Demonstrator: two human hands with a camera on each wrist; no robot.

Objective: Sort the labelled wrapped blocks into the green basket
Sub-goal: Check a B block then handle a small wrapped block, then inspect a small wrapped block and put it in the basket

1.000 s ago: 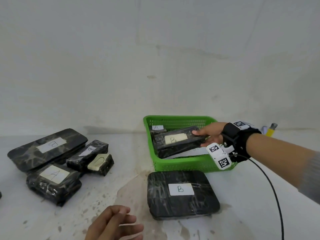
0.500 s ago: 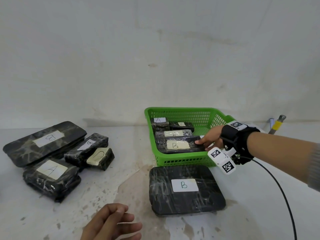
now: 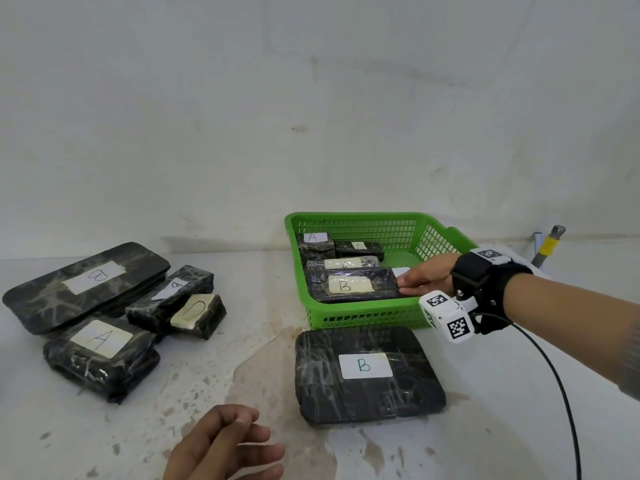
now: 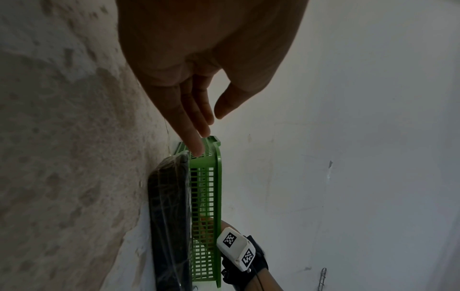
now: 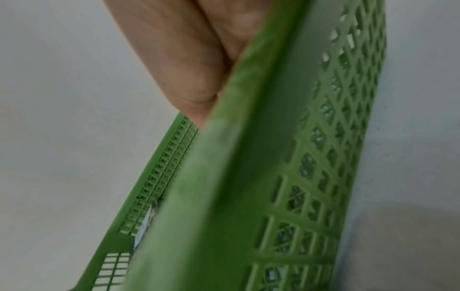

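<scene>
The right hand point(image 3: 427, 279) reaches into the green basket point(image 3: 367, 315), its straight fingers point(image 3: 408, 282) touching the B block's point(image 3: 349, 285) right end. That block lies flat inside, long axis along the basket's front wall. The left hand point(image 3: 225, 445), relaxed and empty, is nearer the big B block point(image 3: 367, 374) on the desk point(image 3: 485, 393) just in front of the basket.

The green plastic lattice-walled basket point(image 3: 363, 315) stands upright on the pale surface. Inside it lie four black film-wrapped blocks: a thick block labelled A point(image 3: 315, 245) in the far-left corner, a slim block point(image 3: 360, 249) just right of that, a block with a pale label point(image 3: 343, 263) in the middle, and a long block labelled B point(image 3: 349, 285) flat along the near wall. Touching the basket's near wall outside lies a wide flat black block labelled B point(image 3: 367, 374). Well apart to the basket's left lie four more: a long flat block point(image 3: 86, 284), a slim one point(image 3: 169, 294) leaning on it, a small one point(image 3: 199, 315), and a thick block labelled A point(image 3: 100, 356).
</scene>
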